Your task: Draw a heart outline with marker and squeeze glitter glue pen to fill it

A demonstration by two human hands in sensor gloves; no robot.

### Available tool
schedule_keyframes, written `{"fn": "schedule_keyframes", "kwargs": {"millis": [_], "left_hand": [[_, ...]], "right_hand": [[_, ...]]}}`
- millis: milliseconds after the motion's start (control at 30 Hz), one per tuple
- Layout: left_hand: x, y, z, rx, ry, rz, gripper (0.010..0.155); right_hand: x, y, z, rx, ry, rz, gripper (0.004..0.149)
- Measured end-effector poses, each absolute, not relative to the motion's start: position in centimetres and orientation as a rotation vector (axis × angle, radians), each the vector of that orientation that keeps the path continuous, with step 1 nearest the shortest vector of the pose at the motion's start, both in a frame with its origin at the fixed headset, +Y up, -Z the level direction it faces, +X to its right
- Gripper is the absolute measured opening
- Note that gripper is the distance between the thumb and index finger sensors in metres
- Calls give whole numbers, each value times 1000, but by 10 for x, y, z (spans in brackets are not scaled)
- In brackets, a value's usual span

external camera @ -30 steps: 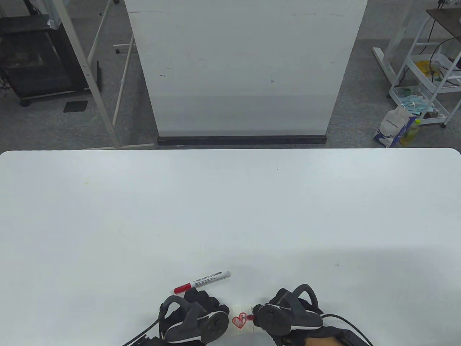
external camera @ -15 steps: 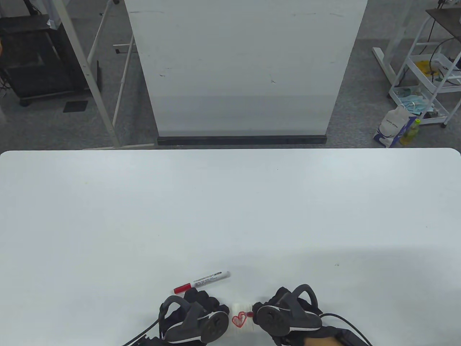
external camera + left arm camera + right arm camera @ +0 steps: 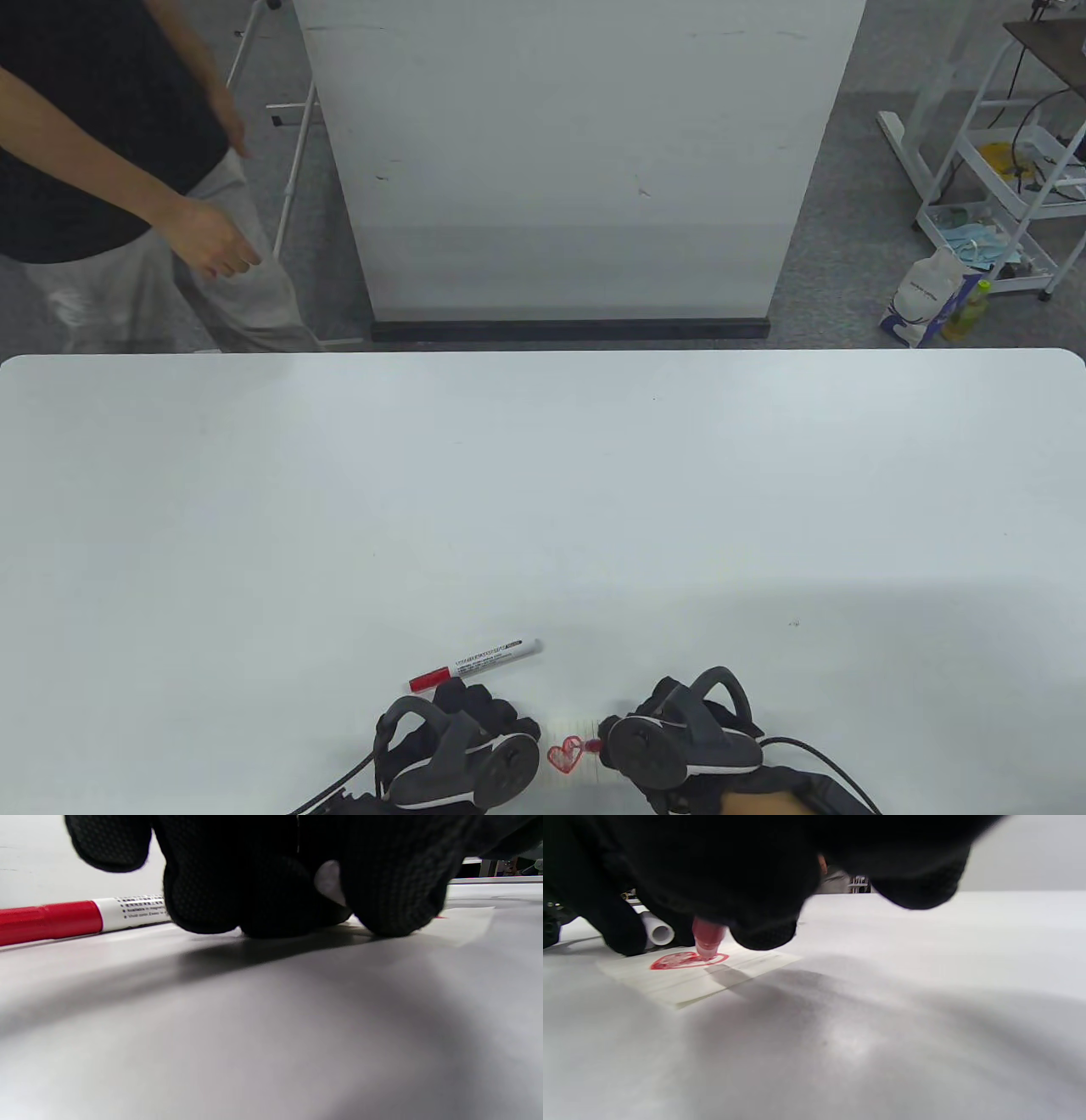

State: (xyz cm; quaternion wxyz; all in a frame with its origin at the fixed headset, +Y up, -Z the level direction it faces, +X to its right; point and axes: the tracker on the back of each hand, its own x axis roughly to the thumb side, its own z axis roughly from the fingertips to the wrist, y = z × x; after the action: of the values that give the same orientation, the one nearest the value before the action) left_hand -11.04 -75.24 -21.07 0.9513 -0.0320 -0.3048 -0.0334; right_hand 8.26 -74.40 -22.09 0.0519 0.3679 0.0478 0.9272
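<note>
My right hand (image 3: 679,747) sits low at the near edge of the desk (image 3: 543,509), fingers curled round the glitter glue pen (image 3: 707,938), whose pinkish tip points down and touches the right side of the red heart (image 3: 565,755). The heart is drawn on a small lined slip of paper (image 3: 570,730) lying flat between my two hands at that near edge; part of its inside looks filled with red, the rest I cannot judge. My left hand (image 3: 458,747) rests just left of the paper, fingertips (image 3: 394,912) down on the desk and on the slip's edge, fingers bent but gripping nothing. The marker (image 3: 475,664), white barrel with red cap, lies flat just beyond my left hand. Past the far left corner a person (image 3: 102,170) in a dark top stands.
</note>
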Motion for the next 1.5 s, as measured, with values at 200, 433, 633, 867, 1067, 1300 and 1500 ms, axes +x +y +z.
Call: {"fn": "schedule_keyframes", "kwargs": {"millis": [200, 433, 633, 867, 1067, 1300, 1500], "left_hand": [[-110, -752, -211, -65, -620, -68, 46], [-111, -752, -211, -65, -619, -68, 46], [-110, -752, -211, -64, -619, -69, 46], [-110, -752, -211, -65, -619, -69, 46], [-110, -752, -211, -65, -619, -68, 46], [-110, -752, -210, -64, -618, -70, 46], [-110, -752, -211, -65, -619, -69, 46]], "right_hand": [[83, -745, -221, 1099, 70, 2850, 43], [81, -745, -221, 1142, 199, 2786, 43], [83, -744, -222, 1094, 52, 2872, 43], [81, -746, -220, 1108, 82, 2836, 43], [82, -744, -221, 1093, 63, 2866, 43], [80, -745, -220, 1095, 26, 2861, 43], [83, -742, -221, 1123, 152, 2836, 43]]}}
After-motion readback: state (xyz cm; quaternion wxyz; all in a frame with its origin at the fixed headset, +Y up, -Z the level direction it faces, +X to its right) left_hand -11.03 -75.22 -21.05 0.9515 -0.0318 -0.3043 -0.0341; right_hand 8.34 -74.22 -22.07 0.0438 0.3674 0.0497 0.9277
